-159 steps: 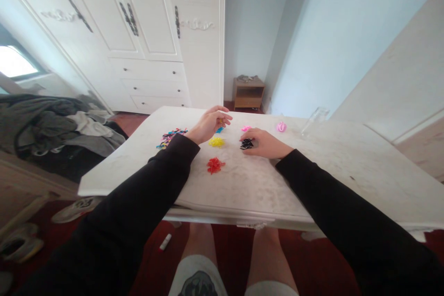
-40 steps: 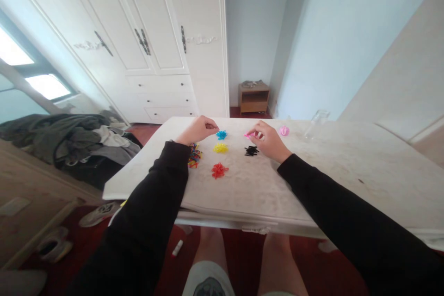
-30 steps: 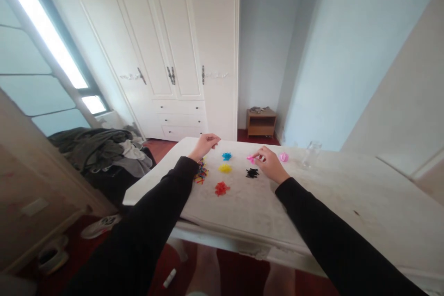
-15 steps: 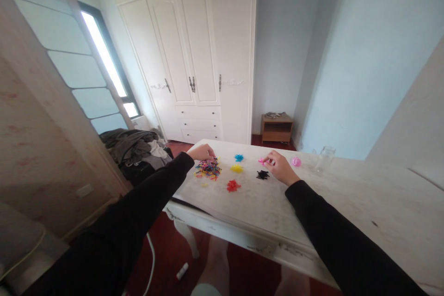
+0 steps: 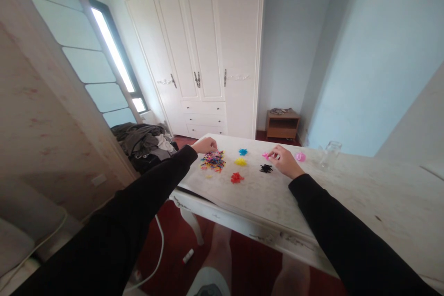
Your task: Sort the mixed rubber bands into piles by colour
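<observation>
My left hand [image 5: 208, 144] is at the far edge of a mixed heap of small, thin coloured pieces [image 5: 213, 162], its fingers pinched together. Whatever is between those fingertips is too small to make out. Over to the right, my right hand [image 5: 281, 159] has its fingertips closed at a small pink pile [image 5: 265, 155], which the fingers partly cover. Just in front of that hand lies a black pile [image 5: 266, 168]. Between my hands are a blue pile [image 5: 243, 152], a yellow pile [image 5: 240, 162] and a red pile [image 5: 237, 177] of similar pieces.
The pale table [image 5: 249, 199] has a round pink object [image 5: 300, 157] and a clear glass jar [image 5: 330, 155] to the right of my right hand. Clothes [image 5: 142, 143] are heaped beyond the table's left end. A white wardrobe [image 5: 204, 46] and a small wooden cabinet [image 5: 283, 125] stand behind.
The view has tilted and shifted slightly, so everything appears a little higher and further right. Both hands stay at the same piles, with their fingers still pinched.
</observation>
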Demonstrator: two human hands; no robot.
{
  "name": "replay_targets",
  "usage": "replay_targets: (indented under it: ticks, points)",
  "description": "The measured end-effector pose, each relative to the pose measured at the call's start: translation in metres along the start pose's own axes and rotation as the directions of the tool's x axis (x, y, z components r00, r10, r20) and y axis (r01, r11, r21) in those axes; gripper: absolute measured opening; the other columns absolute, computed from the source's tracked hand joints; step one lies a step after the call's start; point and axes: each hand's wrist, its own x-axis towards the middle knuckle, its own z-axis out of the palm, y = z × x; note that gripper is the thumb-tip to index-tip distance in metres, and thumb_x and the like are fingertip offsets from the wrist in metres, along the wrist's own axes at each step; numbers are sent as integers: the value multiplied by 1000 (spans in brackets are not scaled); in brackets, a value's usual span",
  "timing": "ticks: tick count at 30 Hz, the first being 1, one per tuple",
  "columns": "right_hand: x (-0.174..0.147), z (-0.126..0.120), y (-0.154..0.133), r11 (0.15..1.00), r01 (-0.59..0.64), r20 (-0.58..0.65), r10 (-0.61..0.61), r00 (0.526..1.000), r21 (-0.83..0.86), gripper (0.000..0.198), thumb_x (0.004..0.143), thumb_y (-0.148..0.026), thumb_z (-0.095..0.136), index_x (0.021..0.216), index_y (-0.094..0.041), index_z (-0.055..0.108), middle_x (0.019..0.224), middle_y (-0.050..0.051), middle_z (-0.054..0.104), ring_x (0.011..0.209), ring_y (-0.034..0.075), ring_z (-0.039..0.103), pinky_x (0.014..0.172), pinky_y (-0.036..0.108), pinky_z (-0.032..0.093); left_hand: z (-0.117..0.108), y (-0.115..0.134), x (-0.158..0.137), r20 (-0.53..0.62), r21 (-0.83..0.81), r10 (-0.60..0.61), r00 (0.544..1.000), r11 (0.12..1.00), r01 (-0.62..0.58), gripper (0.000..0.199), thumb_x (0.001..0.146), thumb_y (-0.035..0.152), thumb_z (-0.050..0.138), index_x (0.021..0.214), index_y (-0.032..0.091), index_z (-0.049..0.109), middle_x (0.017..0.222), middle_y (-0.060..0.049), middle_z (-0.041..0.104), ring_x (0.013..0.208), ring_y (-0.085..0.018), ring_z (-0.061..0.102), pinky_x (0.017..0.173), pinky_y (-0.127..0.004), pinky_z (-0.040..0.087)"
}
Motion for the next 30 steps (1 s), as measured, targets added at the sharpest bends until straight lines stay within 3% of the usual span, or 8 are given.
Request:
replay_targets:
  ticks: [10, 17, 30]
  points:
    - [0, -1, 1, 1000, 15, 27, -15, 1000, -15, 12, 80, -17, 60, 77, -16, 71, 86, 6, 60, 76, 19, 58, 72, 33, 46, -12, -9, -6, 67, -118, 13, 998, 993, -5, 18, 65, 28, 74, 67, 10, 73, 61, -5, 69, 59, -13, 56, 58, -24, 39]
    - [0, 3, 9, 1000, 5, 37, -5, 999, 1, 9, 79, -15, 62, 78, -16, 72, 85, 5, 59, 74, 17, 57, 70, 31, 45, -18, -21, -10, 33, -214, 35, 999, 976, -27, 26, 65, 35, 77, 63, 13, 64, 60, -2, 66, 57, -12, 56, 55, -23, 37]
    - [0, 2, 9, 1000, 29, 51, -28, 998, -11, 11, 78, -11, 61, 76, -17, 71, 85, 5, 60, 76, 17, 59, 74, 30, 45, -24, -20, -20, 24, -287, 28, 999, 958, -20, 29, 59, 32, 86, 64, 12, 66, 65, -7, 72, 62, -17, 65, 57, -24, 44]
